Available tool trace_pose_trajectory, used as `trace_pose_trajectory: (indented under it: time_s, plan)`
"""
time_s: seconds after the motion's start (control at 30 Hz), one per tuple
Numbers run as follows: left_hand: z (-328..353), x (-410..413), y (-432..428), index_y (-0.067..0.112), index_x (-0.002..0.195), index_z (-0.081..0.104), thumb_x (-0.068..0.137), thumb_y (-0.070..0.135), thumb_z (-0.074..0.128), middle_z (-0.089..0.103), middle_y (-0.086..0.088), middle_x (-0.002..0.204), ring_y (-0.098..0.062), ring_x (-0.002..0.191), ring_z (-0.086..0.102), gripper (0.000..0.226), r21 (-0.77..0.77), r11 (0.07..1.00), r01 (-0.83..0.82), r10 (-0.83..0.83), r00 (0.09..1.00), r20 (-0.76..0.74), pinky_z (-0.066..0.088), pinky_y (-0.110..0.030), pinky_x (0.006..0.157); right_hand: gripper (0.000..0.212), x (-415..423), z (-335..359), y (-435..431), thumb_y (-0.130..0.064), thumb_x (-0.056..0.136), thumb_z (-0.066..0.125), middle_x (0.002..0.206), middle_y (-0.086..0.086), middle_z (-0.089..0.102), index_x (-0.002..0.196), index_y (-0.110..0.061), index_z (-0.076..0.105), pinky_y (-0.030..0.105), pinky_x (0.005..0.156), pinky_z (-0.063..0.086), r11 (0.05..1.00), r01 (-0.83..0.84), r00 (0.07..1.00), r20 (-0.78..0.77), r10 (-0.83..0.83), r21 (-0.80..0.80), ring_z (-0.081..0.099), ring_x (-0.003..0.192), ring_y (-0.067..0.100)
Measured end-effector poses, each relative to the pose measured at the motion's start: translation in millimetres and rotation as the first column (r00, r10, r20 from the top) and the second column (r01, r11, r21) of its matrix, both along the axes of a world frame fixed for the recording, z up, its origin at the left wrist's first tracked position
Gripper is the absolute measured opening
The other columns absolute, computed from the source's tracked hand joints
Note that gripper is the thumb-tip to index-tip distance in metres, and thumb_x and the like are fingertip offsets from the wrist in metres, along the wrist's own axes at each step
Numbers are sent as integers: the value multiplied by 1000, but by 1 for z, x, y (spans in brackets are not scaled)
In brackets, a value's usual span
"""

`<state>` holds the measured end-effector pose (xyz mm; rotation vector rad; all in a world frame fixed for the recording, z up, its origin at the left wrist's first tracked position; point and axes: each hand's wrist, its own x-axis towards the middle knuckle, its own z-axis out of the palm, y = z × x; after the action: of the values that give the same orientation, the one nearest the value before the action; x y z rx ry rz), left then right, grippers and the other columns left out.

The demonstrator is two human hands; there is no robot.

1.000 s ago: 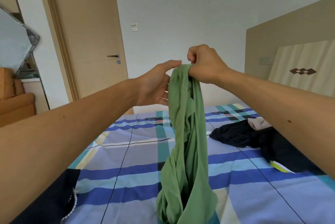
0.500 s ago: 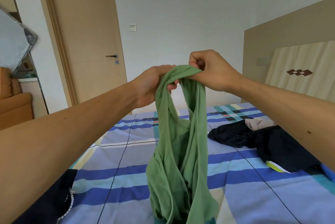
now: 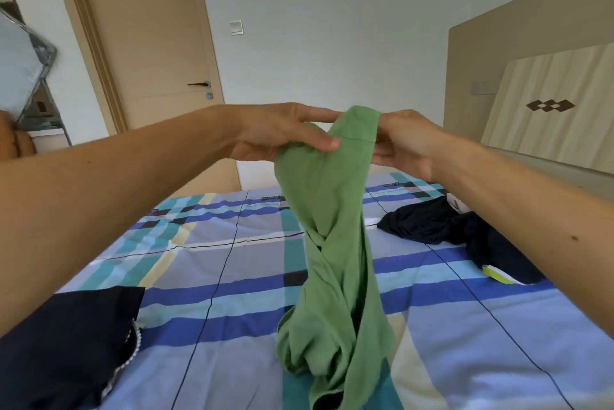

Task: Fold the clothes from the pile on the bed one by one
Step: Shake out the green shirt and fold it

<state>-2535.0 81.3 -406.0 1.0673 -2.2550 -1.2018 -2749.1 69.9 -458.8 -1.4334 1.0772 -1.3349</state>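
Pooling on the plaid bed (image 3: 216,276) just in front of you, the lower end of the green garment (image 3: 335,210) lies bunched in soft folds, one open end gaping dark at the bottom. From there the cloth rises as two strands that cross in a single twist at mid-height, then widens to a flat banded edge stretched between your hands.

Your left hand (image 3: 282,134) pinches that edge, thumb pressed against the cloth from the front and forefinger laid straight along the top. Your right hand (image 3: 405,144) holds the other side of the band, fingers curled in behind the fabric and hidden by it. The hands are close together, with only the band between them.

A navy garment (image 3: 66,343) with pale beaded trim lies at the near left of the bed, apart from the green one. Further back on the right sits the dark pile (image 3: 432,227), a yellow-green tag at its near edge. Beyond are the closed door (image 3: 149,44), a light switch (image 3: 236,27) and the headboard (image 3: 548,110).

Half a second ago both hands were closed fists bunching the top of the cloth and the strands hung apart as an open loop. Now your left fingers have straightened, the band is pulled flat, and the twist sits lower.
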Motion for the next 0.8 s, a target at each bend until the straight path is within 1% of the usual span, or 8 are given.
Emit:
trace_pose_trajectory:
  time_s: [0.07,0.17,0.27,0.37,0.43,0.63,0.73,0.8]
  plan:
    - [-1,-7,-4,18,132,62,90,7,68,72,-8,118,-22,107,70,44,-102,993,-66,69,997,27,58,-33,91,27,4,-2,3,-14,97,61,106,11,71,119,0,68,26,76,60,995,-79,996,39,82,-56,71,90,19]
    - [8,-10,-12,11,118,70,90,-4,62,74,-11,110,-23,98,71,32,-217,940,-263,231,959,-162,61,-30,81,16,3,-17,9,-6,97,56,107,10,73,106,-8,69,34,89,59,994,-69,997,21,71,-89,73,94,21]
    - [18,-10,-13,16,114,73,90,-5,62,74,-5,111,-18,97,72,35,-223,916,-335,283,930,-236,60,-26,76,3,12,-65,19,-15,92,67,86,6,71,93,-13,66,38,80,57,995,82,983,-160,-89,-53,69,75,16]
    - [20,-12,-14,20,114,73,89,-4,64,72,-2,115,-17,100,71,36,-242,895,-375,307,911,-275,60,-28,82,41,32,-139,31,-34,75,85,76,-2,59,93,-17,53,28,62,45,976,202,949,-264,-174,83,57,66,14]
    - [21,-13,-17,22,113,73,88,-3,66,70,-2,117,-18,103,70,36,-258,876,-406,322,893,-314,59,-32,88,65,41,-188,37,-48,61,88,92,-4,54,100,-19,45,34,72,49,951,273,893,-408,-193,148,58,82,17]
    - [25,-3,-31,24,111,73,84,-2,70,69,-4,119,-23,107,68,37,-255,833,-491,393,849,-352,57,-36,93,59,41,-265,45,-41,72,76,111,2,46,110,-21,36,40,82,46,873,430,700,-695,-162,229,57,103,29]
    - [24,6,-39,23,112,73,84,-3,70,71,-4,114,-22,103,70,38,-222,828,-515,413,828,-379,59,-31,86,56,34,-278,41,-41,76,75,107,3,57,112,-17,39,38,78,50,828,434,803,-570,-177,354,60,93,25]
    - [22,11,-44,22,117,72,84,-3,69,72,-4,114,-20,102,71,41,-205,830,-519,416,820,-393,60,-28,83,54,32,-278,40,-40,79,76,100,6,67,118,-13,50,33,71,53,774,256,961,-238,-141,579,64,86,23]
